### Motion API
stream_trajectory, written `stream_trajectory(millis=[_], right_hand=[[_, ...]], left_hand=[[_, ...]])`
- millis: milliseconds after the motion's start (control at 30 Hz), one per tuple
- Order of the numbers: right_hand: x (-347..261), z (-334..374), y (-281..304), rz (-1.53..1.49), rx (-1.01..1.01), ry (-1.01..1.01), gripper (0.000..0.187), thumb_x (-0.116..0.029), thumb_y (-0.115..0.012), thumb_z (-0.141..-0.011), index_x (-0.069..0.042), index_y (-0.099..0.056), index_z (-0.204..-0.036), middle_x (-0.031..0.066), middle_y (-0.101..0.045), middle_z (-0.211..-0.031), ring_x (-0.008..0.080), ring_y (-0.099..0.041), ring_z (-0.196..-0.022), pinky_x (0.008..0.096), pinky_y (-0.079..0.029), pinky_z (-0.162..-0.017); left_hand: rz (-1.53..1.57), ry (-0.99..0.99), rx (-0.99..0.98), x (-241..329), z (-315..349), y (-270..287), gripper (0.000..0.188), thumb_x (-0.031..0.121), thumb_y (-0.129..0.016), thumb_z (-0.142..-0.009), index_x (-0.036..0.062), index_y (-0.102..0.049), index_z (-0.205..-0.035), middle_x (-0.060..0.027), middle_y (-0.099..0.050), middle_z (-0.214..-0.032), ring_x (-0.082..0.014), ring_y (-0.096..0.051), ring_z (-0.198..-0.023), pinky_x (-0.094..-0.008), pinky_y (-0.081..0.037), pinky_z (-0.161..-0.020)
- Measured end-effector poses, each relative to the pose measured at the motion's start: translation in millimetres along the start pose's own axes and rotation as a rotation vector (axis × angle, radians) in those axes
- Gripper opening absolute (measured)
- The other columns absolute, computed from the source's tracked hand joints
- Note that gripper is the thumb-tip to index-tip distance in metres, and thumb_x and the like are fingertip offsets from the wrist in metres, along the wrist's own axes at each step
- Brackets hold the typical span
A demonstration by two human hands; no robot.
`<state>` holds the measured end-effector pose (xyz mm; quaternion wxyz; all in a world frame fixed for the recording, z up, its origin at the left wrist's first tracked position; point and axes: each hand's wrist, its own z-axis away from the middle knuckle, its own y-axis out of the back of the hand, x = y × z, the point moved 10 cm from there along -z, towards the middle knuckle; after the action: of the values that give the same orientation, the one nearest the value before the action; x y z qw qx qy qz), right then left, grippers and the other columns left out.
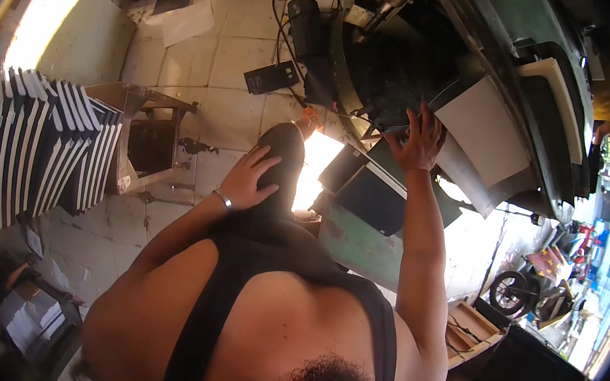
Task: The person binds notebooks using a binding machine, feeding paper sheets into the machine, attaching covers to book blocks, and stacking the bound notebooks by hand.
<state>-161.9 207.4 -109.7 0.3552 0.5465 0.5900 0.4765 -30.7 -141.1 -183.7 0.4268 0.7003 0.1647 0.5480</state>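
My left hand [250, 178] rests on my dark-clothed knee [281, 144], fingers spread, with a metal bracelet at the wrist. Reaching forward, my right hand [418, 143] has its fingers apart at the front edge of a large dark machine [394, 67]. Its fingertips meet a dark surface there; shadow hides the exact contact. Just right of that hand, a pale sheet or board [483, 130] lies at a slant. Dark book covers or flat boards [370, 199] lie below it on a green surface [358, 243].
A stack of dark-covered books [34, 142] stands at the left beside a wooden stand [163, 96]. A black box-like device [270, 78] and a cable lie on the tiled floor [242, 45]. At right are a wooden tray [469, 331], a small wheeled bike [512, 293] and another person's hand [606, 131].
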Motion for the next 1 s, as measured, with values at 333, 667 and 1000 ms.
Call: stream_trajectory(millis=[333, 667, 1000], right_hand=[[56, 3, -3, -0.977, 0.436, -0.324, 0.046, -0.025, -0.057, -0.1, -0.005, -0.047, -0.14, 0.0162, -0.052, -0.144, 0.029, -0.062, -0.118, 0.0451, -0.042, -0.108], [158, -42, 98, -2.177, 0.768, -0.234, 0.041, -0.033, -0.049, -0.103, -0.007, -0.053, -0.136, 0.0122, -0.059, -0.136, 0.0307, -0.058, -0.124, 0.048, -0.047, -0.107], [193, -26, 58, -2.274, 0.733, -0.293, 0.04, -0.029, -0.047, -0.104, -0.006, -0.052, -0.137, 0.0118, -0.057, -0.136, 0.031, -0.055, -0.125, 0.0506, -0.047, -0.107]], left_hand=[[0.207, 0.05, -0.091, -23, -14, -6, 0.059, 0.035, -0.077, -0.083, 0.0164, -0.058, -0.136, -0.0174, -0.046, -0.149, -0.0383, -0.044, -0.136, -0.0459, -0.039, -0.113], [0.213, 0.073, -0.07, -32, -17, -11, 0.059, 0.034, -0.079, -0.081, 0.0169, -0.06, -0.134, -0.016, -0.046, -0.15, -0.038, -0.045, -0.136, -0.0461, -0.04, -0.113], [0.209, 0.095, -0.04, -38, -14, -10, 0.058, 0.033, -0.079, -0.081, 0.0171, -0.061, -0.133, -0.0161, -0.046, -0.149, -0.0382, -0.045, -0.136, -0.0464, -0.039, -0.113]])
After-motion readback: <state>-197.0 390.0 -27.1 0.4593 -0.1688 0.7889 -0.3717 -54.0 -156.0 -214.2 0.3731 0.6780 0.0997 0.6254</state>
